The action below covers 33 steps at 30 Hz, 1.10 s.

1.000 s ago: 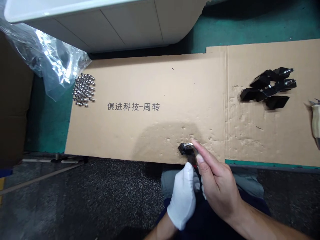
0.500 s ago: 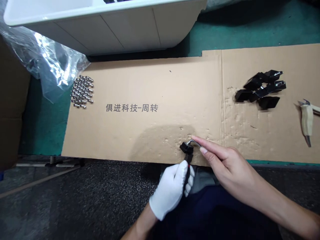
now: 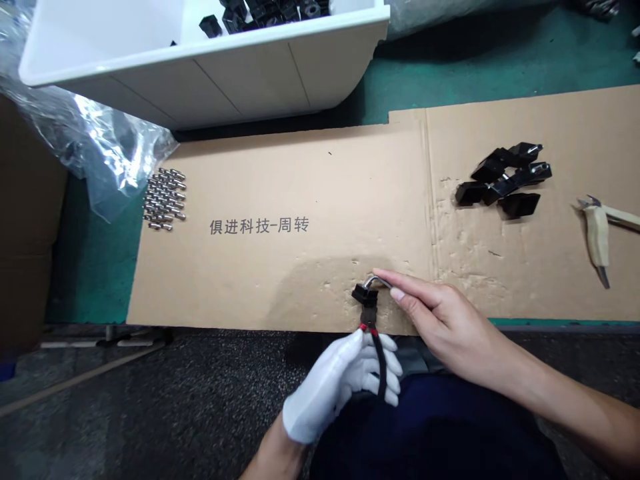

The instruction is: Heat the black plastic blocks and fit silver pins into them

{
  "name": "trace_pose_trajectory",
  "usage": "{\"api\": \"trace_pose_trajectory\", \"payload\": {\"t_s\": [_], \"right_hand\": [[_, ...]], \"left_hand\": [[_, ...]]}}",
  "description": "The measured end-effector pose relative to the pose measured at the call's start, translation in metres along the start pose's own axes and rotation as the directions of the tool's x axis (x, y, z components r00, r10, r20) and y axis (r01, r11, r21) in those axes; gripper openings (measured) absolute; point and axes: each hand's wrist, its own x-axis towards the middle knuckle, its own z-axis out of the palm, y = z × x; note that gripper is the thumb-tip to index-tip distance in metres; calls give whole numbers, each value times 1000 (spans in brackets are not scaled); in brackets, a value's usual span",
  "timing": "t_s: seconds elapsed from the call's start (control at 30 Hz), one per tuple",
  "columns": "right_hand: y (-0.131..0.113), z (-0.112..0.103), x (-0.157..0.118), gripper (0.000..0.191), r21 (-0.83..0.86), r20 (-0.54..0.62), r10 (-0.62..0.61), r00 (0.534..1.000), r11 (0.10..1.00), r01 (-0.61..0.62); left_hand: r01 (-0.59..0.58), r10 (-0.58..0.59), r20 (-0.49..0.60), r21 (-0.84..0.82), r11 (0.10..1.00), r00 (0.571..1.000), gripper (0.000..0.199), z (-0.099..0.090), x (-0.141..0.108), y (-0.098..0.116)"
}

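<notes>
My left hand point(image 3: 345, 373), in a white glove, is wrapped loosely round the dark handles of pliers point(image 3: 369, 317) with red marks near the joint. The plier head meets a small black block point(image 3: 364, 294) at the cardboard's front edge. Bare, my right hand point(image 3: 435, 310) pinches a bent metal rod point(image 3: 381, 281) between thumb and forefinger. The rod's other end reaches the top of the block. How the jaws sit on the block is hard to make out.
Small metal pins point(image 3: 165, 199) lie grouped at the left of the cardboard point(image 3: 280, 280). Several black blocks point(image 3: 520, 204) and a pale-handled tool point(image 3: 597, 240) are at the right. Behind stands a white bin point(image 3: 200, 87) holding black parts, beside clear plastic point(image 3: 115, 147).
The fingers of my left hand have loosened and the plier handles have spread. The whole view has shifted slightly, showing more of the bin's inside. My right hand keeps its pinch on the rod.
</notes>
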Motion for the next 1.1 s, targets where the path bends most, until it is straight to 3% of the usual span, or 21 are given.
{"api": "trace_pose_trajectory", "payload": {"t_s": [0.27, 0.5, 0.8, 1.1], "right_hand": [[2, -4, -2, 41, 38, 38, -12, 999, 999, 11], [3, -6, -4, 45, 107, 105, 37, 994, 993, -49], [7, -9, -6, 44, 101, 85, -19, 996, 995, 10], [7, -8, -7, 42, 113, 60, -36, 998, 993, 28]], "left_hand": [[148, -94, 246, -210, 966, 965, 73, -5, -13, 2], [233, -136, 342, -260, 937, 930, 80, -8, -18, 1], [259, -157, 344, -276, 925, 926, 97, -4, -23, -3], [214, -120, 301, -302, 929, 946, 88, -2, -23, -2]]}}
